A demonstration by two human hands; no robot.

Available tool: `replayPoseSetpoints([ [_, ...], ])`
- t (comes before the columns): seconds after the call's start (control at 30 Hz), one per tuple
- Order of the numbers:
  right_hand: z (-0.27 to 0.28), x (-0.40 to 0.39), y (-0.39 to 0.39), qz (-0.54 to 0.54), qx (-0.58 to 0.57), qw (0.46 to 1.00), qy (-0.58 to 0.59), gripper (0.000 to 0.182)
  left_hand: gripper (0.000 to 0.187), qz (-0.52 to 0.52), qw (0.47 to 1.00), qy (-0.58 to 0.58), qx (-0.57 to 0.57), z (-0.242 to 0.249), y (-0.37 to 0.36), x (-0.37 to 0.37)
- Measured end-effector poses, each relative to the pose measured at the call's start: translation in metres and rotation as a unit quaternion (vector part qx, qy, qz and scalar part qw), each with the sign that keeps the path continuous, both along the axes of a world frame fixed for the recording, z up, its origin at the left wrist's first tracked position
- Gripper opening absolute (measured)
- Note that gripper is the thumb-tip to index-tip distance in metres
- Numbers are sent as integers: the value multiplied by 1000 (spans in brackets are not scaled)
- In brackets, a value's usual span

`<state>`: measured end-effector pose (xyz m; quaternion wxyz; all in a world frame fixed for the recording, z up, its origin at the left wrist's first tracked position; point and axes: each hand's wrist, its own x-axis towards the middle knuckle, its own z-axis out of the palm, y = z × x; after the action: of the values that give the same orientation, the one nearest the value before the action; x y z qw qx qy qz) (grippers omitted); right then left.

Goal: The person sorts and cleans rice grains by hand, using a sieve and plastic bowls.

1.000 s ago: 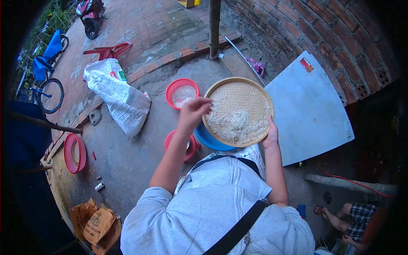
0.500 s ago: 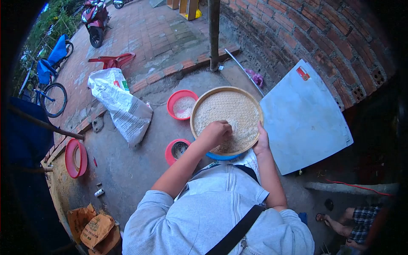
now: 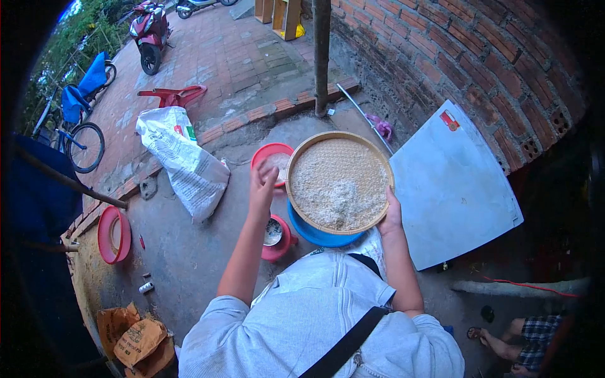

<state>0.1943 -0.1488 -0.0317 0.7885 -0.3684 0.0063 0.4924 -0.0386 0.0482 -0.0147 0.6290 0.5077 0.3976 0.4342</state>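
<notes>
My right hand (image 3: 391, 211) grips the right rim of a round woven winnowing tray (image 3: 337, 154), thumb on top. Pale grains lie over the tray, heaped thickest toward its near side. My left hand (image 3: 261, 183) is off the tray, in front of a red bowl (image 3: 268, 150) of whitish grains that it partly covers; its fingers are apart and nothing shows in them. Under the tray's near edge is a blue basin (image 3: 321, 236). Left of that basin sits a red container (image 3: 282, 250) with a metal-rimmed cup (image 3: 272, 232) in it.
A white printed sack (image 3: 189, 167) stands on the concrete to the left, beside a red plastic stool (image 3: 173, 96). On the right lies a pale flat panel (image 3: 447, 189) near the brick wall. A post (image 3: 321, 57) rises ahead. A person's legs (image 3: 504, 340) show lower right.
My left hand has left the grains on the tray and moved left to the red bowl. The tray has tipped or shifted slightly, showing more of the blue basin; my right hand still grips it.
</notes>
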Motion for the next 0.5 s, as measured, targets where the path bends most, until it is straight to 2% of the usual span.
replayPoseSetpoints([
  [0.03,1,1,1,9,5,1000,6,51,55,-93,988,-44,-113,20,-11,-6],
  [0.07,2,1,2,18,10,1000,12,50,55,-91,989,-44,-111,15,-14,-7],
  [0.13,3,-1,7,19,8,1000,1,52,53,-215,925,-131,-285,5,-22,-1],
  [0.17,4,-2,10,30,16,999,-5,51,45,-165,934,-141,-282,2,-32,6],
  [0.2,5,-3,10,41,22,999,-13,50,45,-164,934,-144,-283,-1,-35,8],
  [0.27,-7,2,12,49,15,998,-29,48,37,-106,962,-163,-194,-10,-37,11],
  [0.33,-15,8,18,56,11,997,-44,46,31,-93,959,-189,-190,-20,-34,13],
  [0.4,-21,12,19,-86,-121,977,-151,42,31,-84,969,-171,-160,-28,-32,14],
  [0.43,-9,7,20,-87,-123,977,-151,42,31,-84,968,-171,-161,-26,-34,14],
  [0.47,4,1,21,-182,-200,854,-444,38,31,-74,971,-162,-156,-24,-36,15],
  [0.5,20,-6,22,-257,-254,631,-686,34,31,-64,974,-153,-151,-22,-37,16],
])
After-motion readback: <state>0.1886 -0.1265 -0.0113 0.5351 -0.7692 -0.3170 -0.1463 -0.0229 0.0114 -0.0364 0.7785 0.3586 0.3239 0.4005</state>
